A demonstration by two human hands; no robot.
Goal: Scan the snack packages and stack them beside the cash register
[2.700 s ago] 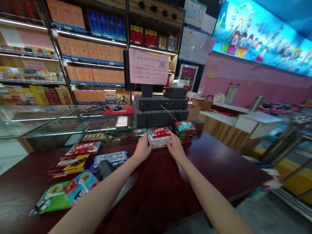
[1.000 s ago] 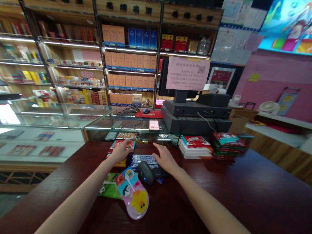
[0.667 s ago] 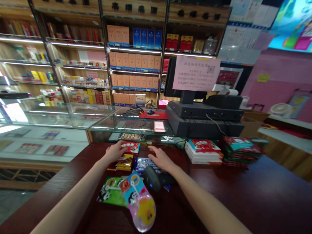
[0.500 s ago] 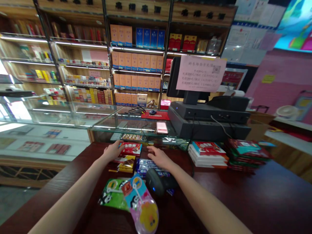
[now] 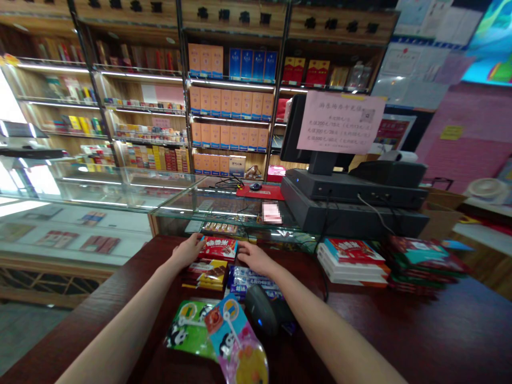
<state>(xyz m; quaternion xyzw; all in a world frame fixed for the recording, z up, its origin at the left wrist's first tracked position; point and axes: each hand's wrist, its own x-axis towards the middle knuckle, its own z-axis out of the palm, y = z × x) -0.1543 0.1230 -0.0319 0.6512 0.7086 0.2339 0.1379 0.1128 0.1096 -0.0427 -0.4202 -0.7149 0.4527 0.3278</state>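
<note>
- Centre of frame: we see the left hand [image 5: 187, 250], fingers loosely spread, touching the left edge of a flat red snack packet [image 5: 219, 248].
- Right hand [image 5: 253, 258], fingers extended flat, at its right edge.
- Packet sits just above a brown-and-yellow packet [image 5: 208, 272] on the dark wooden counter [image 5: 400, 330].

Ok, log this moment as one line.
left hand: on red pack left edge | right hand: at its right edge, forearm over blue pack | scanner: lying on counter, untouched
</note>
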